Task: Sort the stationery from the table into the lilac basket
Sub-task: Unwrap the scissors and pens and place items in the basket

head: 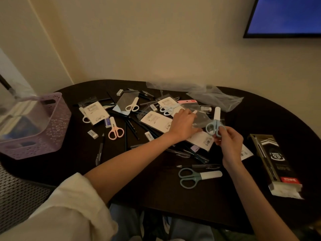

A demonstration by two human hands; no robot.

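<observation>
The black pen box [275,162] at right reads "0.5 mm"; its other print is illegible. The right hand [229,141] pinches capped blue scissors [215,126]; the left hand [182,126] grips a clear sleeve [201,117]. The lilac basket [43,133] sits far left on the surface [156,193].

Blue screen [286,14] glows on the wall [156,40] top right, wicker chair [19,193] sits bottom left, and empty plastic bags [213,98] lie crumpled at the table's [173,197] back.
</observation>
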